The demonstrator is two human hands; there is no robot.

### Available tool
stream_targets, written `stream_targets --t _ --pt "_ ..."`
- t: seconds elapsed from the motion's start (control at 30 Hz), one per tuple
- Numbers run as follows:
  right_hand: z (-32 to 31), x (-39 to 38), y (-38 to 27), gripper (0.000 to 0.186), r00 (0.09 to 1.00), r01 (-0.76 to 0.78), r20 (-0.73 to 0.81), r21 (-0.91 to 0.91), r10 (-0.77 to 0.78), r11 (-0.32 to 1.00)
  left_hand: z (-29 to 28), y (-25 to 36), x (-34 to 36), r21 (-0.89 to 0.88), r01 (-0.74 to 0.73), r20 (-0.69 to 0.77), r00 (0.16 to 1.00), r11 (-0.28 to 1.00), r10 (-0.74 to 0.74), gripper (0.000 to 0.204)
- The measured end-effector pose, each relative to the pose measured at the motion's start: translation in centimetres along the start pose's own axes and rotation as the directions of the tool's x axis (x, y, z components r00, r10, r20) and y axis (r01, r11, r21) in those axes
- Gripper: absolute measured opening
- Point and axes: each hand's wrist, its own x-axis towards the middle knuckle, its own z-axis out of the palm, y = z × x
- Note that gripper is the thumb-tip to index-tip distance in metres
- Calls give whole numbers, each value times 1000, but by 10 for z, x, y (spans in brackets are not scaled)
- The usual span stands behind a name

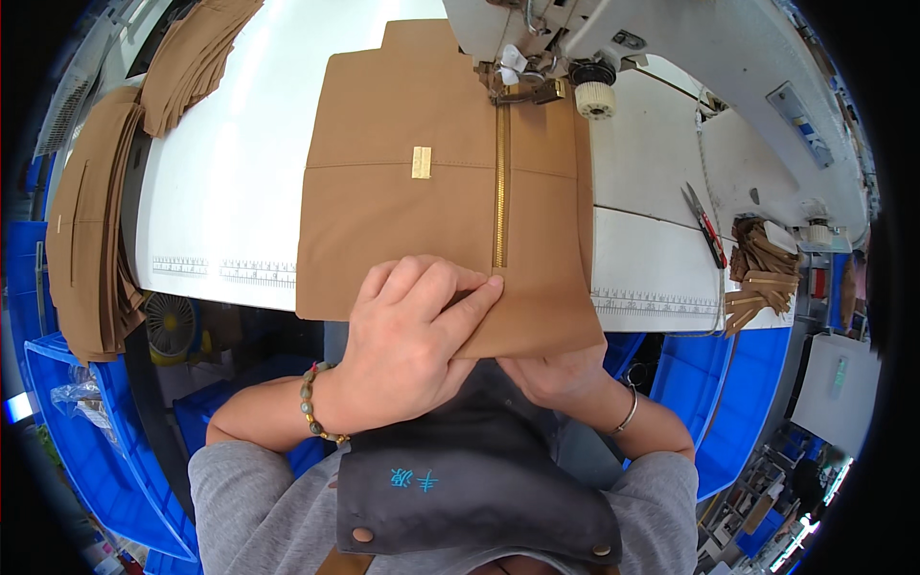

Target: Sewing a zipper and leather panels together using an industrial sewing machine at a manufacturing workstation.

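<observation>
A brown panel (383, 220) with a gold zipper (500, 201) and a small gold tab (422, 162) lies beneath the head of a white sewing machine (533, 67), reaching over the table's front edge. My left hand (412, 340) has bent fingers on the panel, with thumb and index finger at the zipper's lower end, gripping the fabric there. My right hand (561, 379) is under the panel's front flap, holding it; most of its fingers are hidden by the fabric.
Stacked brown pieces (81, 220) and more (192, 53) lie at the left of the white table (211, 211). Red-handled scissors (709, 230) and brown strips (757, 278) lie at right. Blue bins (719, 402) flank me; a fan (171, 326) stands below the table's left side.
</observation>
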Motion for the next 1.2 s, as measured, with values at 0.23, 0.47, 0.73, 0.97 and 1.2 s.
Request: stream_targets --t 0.23,0.47,0.73,0.97,1.2 --pt "0 -1 3 35 999 40 -17 2 -40 999 0 0 1 -1 9 21 1000 1000 -9 50" --pt "-16 -4 14 25 998 58 -26 160 -55 985 -10 5 0 129 -72 151 987 989 52 63" --pt "-65 19 46 23 976 -188 -82 171 204 967 -4 6 -8 281 -133 164 982 950 89 63" --pt "-30 45 23 37 996 18 81 202 -35 979 8 -3 -12 382 -181 84 983 906 161 42" --pt "-29 45 21 35 989 69 123 127 -85 990 -12 -31 17 164 -222 122 972 961 203 41"
